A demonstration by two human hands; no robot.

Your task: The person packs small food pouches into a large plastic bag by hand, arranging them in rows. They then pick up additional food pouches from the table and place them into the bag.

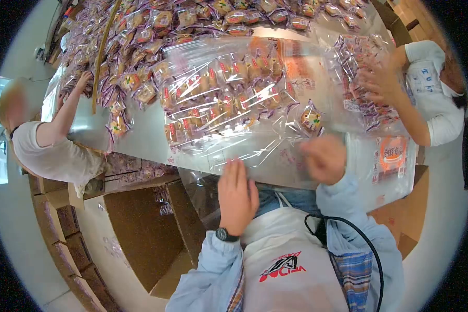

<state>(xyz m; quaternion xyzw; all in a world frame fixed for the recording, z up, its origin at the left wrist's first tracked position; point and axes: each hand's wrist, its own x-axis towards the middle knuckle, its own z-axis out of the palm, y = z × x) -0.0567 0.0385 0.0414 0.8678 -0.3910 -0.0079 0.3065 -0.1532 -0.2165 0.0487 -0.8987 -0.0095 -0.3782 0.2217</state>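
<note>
A large clear plastic bag [229, 151] lies on the metal table before me, with rows of small wrapped cakes [213, 106] inside it. My left hand [237, 197], a black watch at its wrist, has its fingers stretched out, their tips at the near edge of the bag. Over the table edge to the right is my right hand [325, 158], smeared by motion, its fingers partly bent. Just beyond it a single wrapped cake [311, 119] with a yellow and purple wrapper lies beside the bag's right side.
Loose wrapped cakes [135, 41] heap across the far side of the table. A stack of printed plastic bags [390, 166] lies at right. One person [52, 135] stands at left; another person's hands [382, 83] touch a filled bag [353, 78]. An open cardboard box [140, 229] stands below.
</note>
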